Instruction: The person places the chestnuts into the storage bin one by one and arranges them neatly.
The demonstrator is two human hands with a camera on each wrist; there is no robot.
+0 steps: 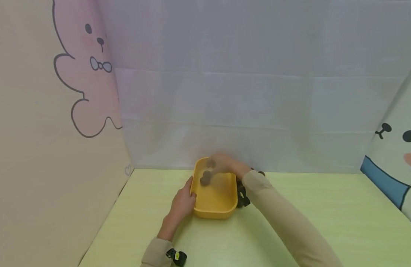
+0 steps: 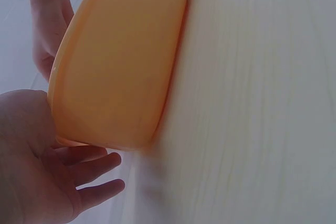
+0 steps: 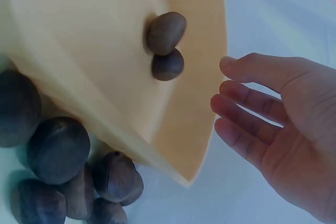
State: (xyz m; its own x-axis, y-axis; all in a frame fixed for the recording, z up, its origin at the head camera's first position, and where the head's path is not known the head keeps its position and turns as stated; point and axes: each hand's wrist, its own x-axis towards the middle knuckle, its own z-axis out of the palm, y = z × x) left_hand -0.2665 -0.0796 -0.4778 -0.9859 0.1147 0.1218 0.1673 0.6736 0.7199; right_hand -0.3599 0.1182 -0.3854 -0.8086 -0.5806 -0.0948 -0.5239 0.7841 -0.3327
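Note:
A yellow tray stands on the table near the back wall, tilted in the right wrist view. My left hand grips its left side, thumb at the rim; in the left wrist view the other fingers of this hand extend under and beyond the tray's end. Inside the tray lie two brown chestnuts, touching each other. My right hand is beside the rim with loosely extended fingers and nothing in them. In the head view the right hand is blurred over the tray's far end, a dark spot by its fingertips.
Against the tray's right side several more dark chestnuts lie in a pile on the pale table. A white sheet wall rises right behind the tray. A cartoon-printed panel stands at the left.

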